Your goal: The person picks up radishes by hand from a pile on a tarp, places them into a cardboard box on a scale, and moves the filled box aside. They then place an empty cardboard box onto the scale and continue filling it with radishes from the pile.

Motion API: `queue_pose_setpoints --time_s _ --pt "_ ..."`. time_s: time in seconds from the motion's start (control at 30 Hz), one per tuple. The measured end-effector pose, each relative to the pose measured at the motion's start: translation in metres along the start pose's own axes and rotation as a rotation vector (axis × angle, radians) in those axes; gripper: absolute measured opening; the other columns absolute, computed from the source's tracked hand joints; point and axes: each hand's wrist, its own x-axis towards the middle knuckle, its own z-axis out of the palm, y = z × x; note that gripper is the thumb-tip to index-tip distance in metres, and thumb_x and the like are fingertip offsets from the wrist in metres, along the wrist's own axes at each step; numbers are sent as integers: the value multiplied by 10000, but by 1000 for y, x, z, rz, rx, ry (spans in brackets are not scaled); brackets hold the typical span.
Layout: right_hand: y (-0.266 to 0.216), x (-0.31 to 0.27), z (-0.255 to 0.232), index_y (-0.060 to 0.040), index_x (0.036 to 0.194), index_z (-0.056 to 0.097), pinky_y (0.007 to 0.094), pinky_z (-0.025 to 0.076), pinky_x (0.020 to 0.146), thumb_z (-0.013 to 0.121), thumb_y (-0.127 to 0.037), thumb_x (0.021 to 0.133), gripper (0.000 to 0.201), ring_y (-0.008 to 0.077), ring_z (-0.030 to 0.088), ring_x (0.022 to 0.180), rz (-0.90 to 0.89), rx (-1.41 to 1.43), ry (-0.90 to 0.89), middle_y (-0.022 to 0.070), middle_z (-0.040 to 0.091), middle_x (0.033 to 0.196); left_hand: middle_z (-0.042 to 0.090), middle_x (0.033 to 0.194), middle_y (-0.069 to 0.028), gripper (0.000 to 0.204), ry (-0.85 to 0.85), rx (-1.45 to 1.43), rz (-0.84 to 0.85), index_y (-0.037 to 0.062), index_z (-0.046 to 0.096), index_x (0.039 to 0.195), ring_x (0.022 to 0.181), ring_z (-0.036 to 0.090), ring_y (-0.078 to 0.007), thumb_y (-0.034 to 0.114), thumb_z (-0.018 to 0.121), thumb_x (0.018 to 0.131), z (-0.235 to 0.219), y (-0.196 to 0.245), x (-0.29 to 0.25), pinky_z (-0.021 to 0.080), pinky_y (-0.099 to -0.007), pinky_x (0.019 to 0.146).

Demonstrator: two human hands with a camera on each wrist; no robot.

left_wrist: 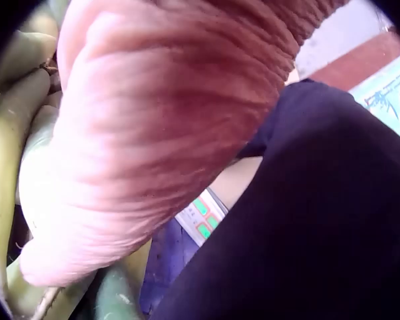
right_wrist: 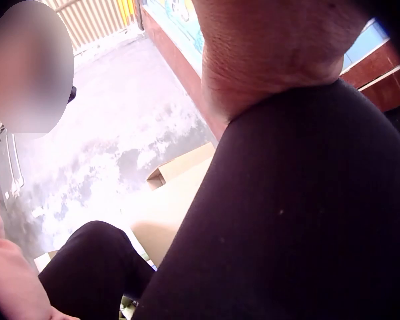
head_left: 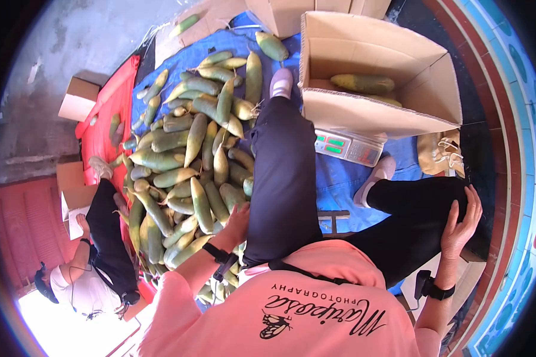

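Note:
In the head view my left hand [head_left: 237, 221] hangs beside my thigh at the edge of a heap of green radishes [head_left: 171, 141], its fingers partly hidden; no radish shows in its grip. The left wrist view shows the hand [left_wrist: 146, 127] close up, with pale radishes [left_wrist: 0, 147] behind it. My right hand [head_left: 462, 221] rests on my other knee with fingers loosely extended. From the right wrist, only the base of that hand [right_wrist: 280, 53] shows against the dark trousers.
An open cardboard box [head_left: 378, 122] holding radishes stands on a digital scale [head_left: 348, 147] with lit displays. A blue sheet [head_left: 339, 184] lies beneath. Another person [head_left: 89, 279] sits at the left beside a red sheet [head_left: 104, 113]. A brown bag [head_left: 438, 154] lies right of the scale.

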Motion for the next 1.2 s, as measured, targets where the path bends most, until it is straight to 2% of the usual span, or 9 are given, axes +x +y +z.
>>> queue_pose_setpoints --time_s 0.2,0.3,0.37,0.43,0.63,0.77,0.9,0.97,1.2 --pt "0 -1 -3 -17 1195 567 414 372 1027 559 -166 900 331 339 505 1183 5 36 27 167 555 1262 316 1492 -82 604 -21 141 9 150 392 1418 1398 241 -293 157 564 839 -35 2 -22 291 -530 1090" --pt "-1 -2 -4 -10 1187 570 416 376 1024 567 -155 888 332 343 503 1183 17 51 39 168 557 1256 399 1434 -111 517 357 130 -132 138 469 1351 1324 372 -311 143 564 842 -23 -31 -28 391 -477 1022" --pt "1 -4 -4 -9 1181 573 418 381 1017 569 -158 886 330 347 504 1176 22 40 38 171 560 1244 518 1300 -170 404 832 -496 -412 107 528 1276 1149 531 -356 141 547 873 -25 -62 -33 473 -441 910" --pt "1 -3 -5 -9 1173 577 419 385 1011 576 -164 882 330 353 505 1168 13 46 71 173 562 1233 606 1134 -214 346 919 -438 -593 81 538 1254 978 601 -396 166 513 919 -17 -98 -33 501 -449 829" --pt "-5 -5 -10 -1 1126 590 450 374 1014 618 -85 814 324 376 503 1147 15 136 97 174 567 1211 645 933 -255 302 802 -388 -814 44 615 1153 871 623 -425 203 504 921 -32 -108 -58 501 -481 764" --pt "-5 -4 -10 -10 1128 588 457 362 1024 628 -90 804 336 376 498 1157 18 123 91 176 557 1215 637 838 -276 237 1035 -312 -779 2 645 1034 724 641 -412 156 505 921 -63 -122 -88 516 -473 645" --pt "-10 1 -9 -19 1131 588 459 366 1016 648 -93 777 367 377 493 1162 3 130 79 173 552 1209 669 837 -175 333 1267 -421 -686 -52 626 1077 701 673 -229 226 473 975 -139 -121 -129 547 -328 532" --pt "-15 3 -9 -24 1129 589 461 368 1013 657 -94 761 380 380 490 1160 8 126 80 173 550 1205 647 1019 -150 416 1526 -1089 -526 -44 534 1206 827 669 -203 306 475 989 -212 -79 -133 549 -293 549" --pt "-20 13 -11 -22 1101 592 478 387 984 683 -89 718 400 388 497 1125 18 195 53 179 550 1195 640 1033 -172 447 1324 -1387 -71 -88 556 1116 872 672 -232 316 395 1013 -375 -20 -68 586 -314 687"
